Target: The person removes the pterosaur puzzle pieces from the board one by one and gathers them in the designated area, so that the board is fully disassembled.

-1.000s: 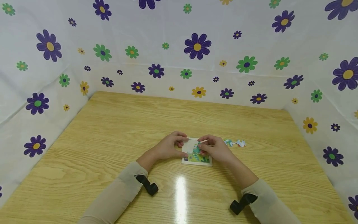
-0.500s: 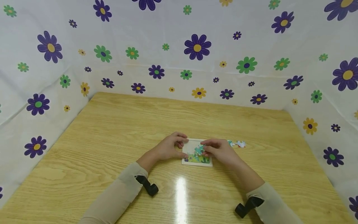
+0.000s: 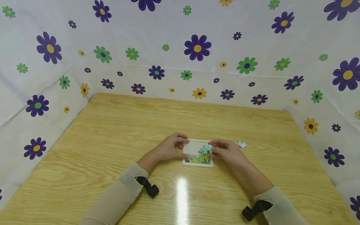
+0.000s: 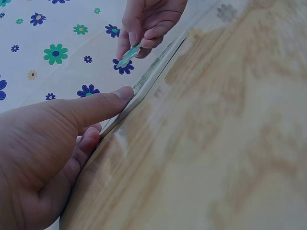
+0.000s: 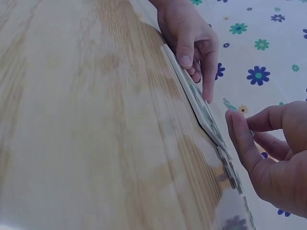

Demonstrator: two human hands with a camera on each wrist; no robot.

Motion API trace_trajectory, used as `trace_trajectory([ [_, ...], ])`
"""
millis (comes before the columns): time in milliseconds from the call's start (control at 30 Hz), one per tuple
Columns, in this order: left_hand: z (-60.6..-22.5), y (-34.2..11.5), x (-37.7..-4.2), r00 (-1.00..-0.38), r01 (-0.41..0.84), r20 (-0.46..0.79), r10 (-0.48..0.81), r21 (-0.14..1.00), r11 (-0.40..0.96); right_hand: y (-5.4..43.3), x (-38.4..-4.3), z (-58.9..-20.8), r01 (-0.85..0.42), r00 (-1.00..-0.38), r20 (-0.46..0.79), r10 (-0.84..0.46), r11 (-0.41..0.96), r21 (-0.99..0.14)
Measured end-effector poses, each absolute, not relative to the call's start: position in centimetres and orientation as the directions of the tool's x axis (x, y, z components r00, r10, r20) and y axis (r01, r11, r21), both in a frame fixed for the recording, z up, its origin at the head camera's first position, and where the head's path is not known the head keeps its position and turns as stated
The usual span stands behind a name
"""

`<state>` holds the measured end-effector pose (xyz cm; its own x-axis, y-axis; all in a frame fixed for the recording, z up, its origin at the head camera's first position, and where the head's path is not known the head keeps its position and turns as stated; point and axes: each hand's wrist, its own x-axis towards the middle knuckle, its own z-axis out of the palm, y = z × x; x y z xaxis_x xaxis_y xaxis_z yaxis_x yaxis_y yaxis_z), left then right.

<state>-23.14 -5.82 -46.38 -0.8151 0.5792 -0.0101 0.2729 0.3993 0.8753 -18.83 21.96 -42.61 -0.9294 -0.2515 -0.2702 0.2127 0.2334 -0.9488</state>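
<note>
A small jigsaw tray (image 3: 193,144) with a pale rim lies on the table. Green pieces fill its near part, while the bare backing shows at its far left. My left hand (image 3: 170,147) holds the tray at its left side, the thumb on the rim near the front corner and the fingers by the far corner. Between right thumb and fingertips, my right hand (image 3: 228,152) pinches a teal puzzle piece (image 3: 207,148) over the tray's right part. In the left wrist view that puzzle piece (image 4: 128,56) is tilted and raised above the tray.
A white-and-red puzzle piece (image 3: 242,144) lies right of the tray, beyond my right hand. In the right wrist view, puzzle pieces (image 5: 230,170) lie in a line past the tray's end. Flower-printed cloth (image 3: 157,40) stands around the wooden table (image 3: 135,118).
My right hand has moved right and slightly nearer, carrying the teal puzzle piece from the tray's middle toward its right side. The left hand stays at the tray's left side.
</note>
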Motion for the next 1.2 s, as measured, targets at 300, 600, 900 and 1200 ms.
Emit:
trace_trajectory([
  [300,-46.4,-5.8,-23.0,-0.818,0.245,-0.026,0.575,0.888,0.389,23.5,-18.5,-42.9,0.216,-0.932,-0.274,-0.237,0.245,-0.945],
  [600,-46.3,-5.8,-23.1,-0.817,0.260,-0.014,0.576,0.884,0.390,25.0,-17.7,-42.5,0.216,-0.952,-0.270,-0.146,0.306,-0.927],
  [900,-46.3,-5.8,-23.1,-0.818,0.252,-0.022,0.574,0.884,0.394,26.3,-17.4,-42.6,0.234,-0.957,-0.277,-0.081,0.345,-0.909],
  [1200,-46.4,-5.9,-23.2,-0.813,0.278,-0.011,0.583,0.872,0.404,27.2,-17.4,-42.5,0.250,-0.957,-0.286,-0.046,0.368,-0.896],
])
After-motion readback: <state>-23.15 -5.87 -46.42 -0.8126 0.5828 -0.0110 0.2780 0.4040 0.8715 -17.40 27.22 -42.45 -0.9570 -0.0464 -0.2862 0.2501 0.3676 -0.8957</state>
